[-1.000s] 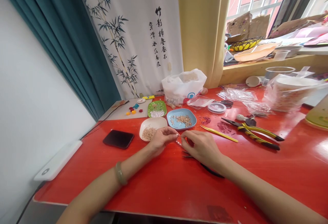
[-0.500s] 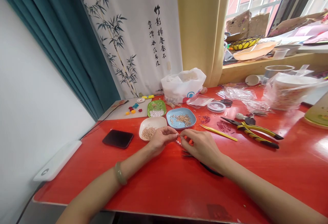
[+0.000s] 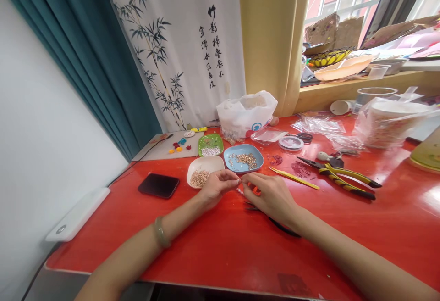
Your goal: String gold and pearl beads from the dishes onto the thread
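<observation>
My left hand [image 3: 217, 186] and my right hand [image 3: 268, 194] meet fingertip to fingertip over the red table [image 3: 220, 241], just in front of the bowls. Between the pinched fingers hangs a short strand of small pale beads [image 3: 239, 192]; which hand holds which end I cannot tell. A green bangle [image 3: 160, 232] sits on my left wrist. Right behind the hands stand a white bowl [image 3: 204, 176] of tan beads, a blue bowl [image 3: 244, 158] of copper-coloured beads and a green dish [image 3: 211, 145] of white beads. A dark tool [image 3: 282, 226] lies under my right wrist.
A black phone [image 3: 158, 185] lies left of the bowls. Yellow tweezers [image 3: 294, 178] and yellow-black pliers [image 3: 340, 179] lie to the right. A white plastic bag [image 3: 246, 114], a thread spool [image 3: 290, 143] and clear bags crowd the back. A white device [image 3: 77, 214] hangs off the left edge.
Both hands have stayed together at the same spot; only the fingertips shifted slightly on the bead strand. The view has shifted a little.
</observation>
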`<state>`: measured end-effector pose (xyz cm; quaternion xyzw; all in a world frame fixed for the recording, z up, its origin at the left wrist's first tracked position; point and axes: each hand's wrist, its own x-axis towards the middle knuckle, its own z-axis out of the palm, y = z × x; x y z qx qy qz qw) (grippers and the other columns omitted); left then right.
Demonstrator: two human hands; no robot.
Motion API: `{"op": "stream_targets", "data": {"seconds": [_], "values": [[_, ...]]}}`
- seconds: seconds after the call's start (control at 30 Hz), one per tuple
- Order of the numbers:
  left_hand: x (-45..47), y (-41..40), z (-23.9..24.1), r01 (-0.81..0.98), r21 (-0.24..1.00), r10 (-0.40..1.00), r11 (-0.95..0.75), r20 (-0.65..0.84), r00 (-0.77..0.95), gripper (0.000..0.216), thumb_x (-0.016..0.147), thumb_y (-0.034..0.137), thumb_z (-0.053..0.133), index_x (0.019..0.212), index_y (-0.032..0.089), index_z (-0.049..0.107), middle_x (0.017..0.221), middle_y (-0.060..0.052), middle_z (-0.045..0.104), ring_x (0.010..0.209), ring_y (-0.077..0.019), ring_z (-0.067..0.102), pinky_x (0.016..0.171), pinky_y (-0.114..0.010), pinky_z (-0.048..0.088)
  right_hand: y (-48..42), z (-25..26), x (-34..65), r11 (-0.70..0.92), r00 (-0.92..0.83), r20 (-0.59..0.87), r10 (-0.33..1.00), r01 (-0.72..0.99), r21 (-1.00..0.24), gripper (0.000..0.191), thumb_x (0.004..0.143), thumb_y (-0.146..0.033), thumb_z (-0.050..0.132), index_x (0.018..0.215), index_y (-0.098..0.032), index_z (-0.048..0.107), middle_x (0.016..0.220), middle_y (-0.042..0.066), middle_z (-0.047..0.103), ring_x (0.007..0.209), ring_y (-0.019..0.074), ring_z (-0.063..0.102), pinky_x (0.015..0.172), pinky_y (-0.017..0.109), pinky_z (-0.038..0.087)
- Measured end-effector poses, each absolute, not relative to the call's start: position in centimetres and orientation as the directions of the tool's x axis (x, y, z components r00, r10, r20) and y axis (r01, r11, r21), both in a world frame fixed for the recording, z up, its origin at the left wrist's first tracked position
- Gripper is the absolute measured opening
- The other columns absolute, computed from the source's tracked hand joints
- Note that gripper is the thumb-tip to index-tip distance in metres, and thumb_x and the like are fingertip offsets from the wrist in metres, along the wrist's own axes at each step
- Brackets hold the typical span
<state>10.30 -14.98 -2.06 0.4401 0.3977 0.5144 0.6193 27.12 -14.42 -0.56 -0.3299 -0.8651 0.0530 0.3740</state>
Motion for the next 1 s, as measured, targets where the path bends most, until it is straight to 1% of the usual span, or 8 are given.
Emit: {"op": "stream_targets", "data": {"seconds": [0.4, 1.0], "values": [[10.23, -14.98, -2.08, -0.277, 0.958, 0.987, 0.070, -0.027, 0.156, 0.020, 0.053, 0.023, 0.075, 0.065, 0.013, 0.063, 0.065, -0.001, 0.061, 0.062, -0.0092, 0.054, 0.066, -0.023, 0.041, -14.45, -0.52, 27.03, 0.792, -0.523, 0.610, 0.595, 0.511, -0.335, 0.016, 0.075, -0.016, 0.044, 0.067, -0.017, 0.059, 0.066, 0.001, 0.064, 0.045, 0.0066, 0.046, 0.046, 0.019, 0.028], [10.41, -15.06, -1.86, -0.289, 0.954, 0.989, 0.076, -0.036, 0.141, 0.021, 0.051, 0.023, 0.076, 0.063, 0.013, 0.063, 0.065, -0.001, 0.062, 0.062, -0.0092, 0.054, 0.065, -0.023, 0.042, -14.20, -0.64, 27.07, 0.812, -0.538, 0.613, 0.578, 0.457, -0.364, 0.018, 0.076, -0.016, 0.042, 0.067, -0.016, 0.057, 0.063, 0.002, 0.062, 0.049, 0.0079, 0.048, 0.049, 0.019, 0.033]]}}
